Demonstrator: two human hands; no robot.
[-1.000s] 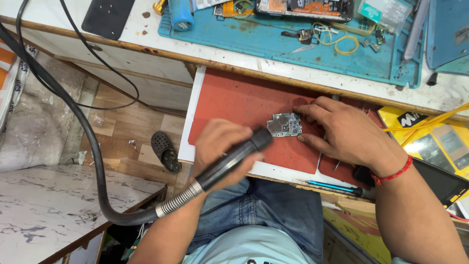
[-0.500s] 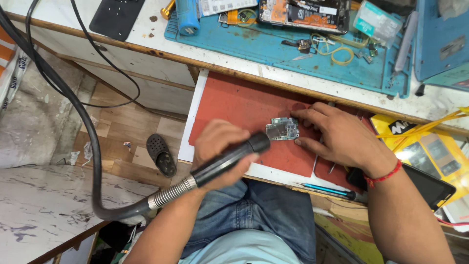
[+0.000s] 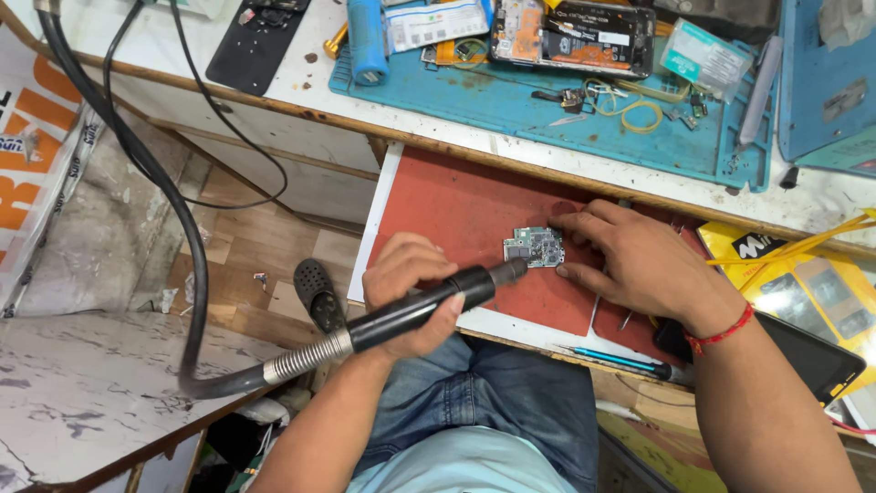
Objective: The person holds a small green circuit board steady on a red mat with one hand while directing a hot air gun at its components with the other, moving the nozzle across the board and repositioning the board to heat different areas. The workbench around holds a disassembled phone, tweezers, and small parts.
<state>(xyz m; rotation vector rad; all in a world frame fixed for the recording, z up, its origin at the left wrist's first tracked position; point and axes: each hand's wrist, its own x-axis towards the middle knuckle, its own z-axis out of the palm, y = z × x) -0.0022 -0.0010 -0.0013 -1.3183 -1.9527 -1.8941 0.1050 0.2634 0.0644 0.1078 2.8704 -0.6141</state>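
Above the hands, a blue work mat [image 3: 511, 105] lies on the white bench, bearing an opened phone [image 3: 570, 36], a blue cylinder [image 3: 367, 38], a yellow rubber band [image 3: 643, 114] and a teal packet [image 3: 704, 62]; a black phone back cover [image 3: 255, 41] lies left of the mat. Beyond the wrist on the right sit a yellow box [image 3: 803, 283] and a dark tablet [image 3: 808, 356], with a blue-tipped pen [image 3: 620, 361] lying just below that hand. Down on the wooden floor [image 3: 255, 246], left of the hands, rests a black sandal [image 3: 315, 292].
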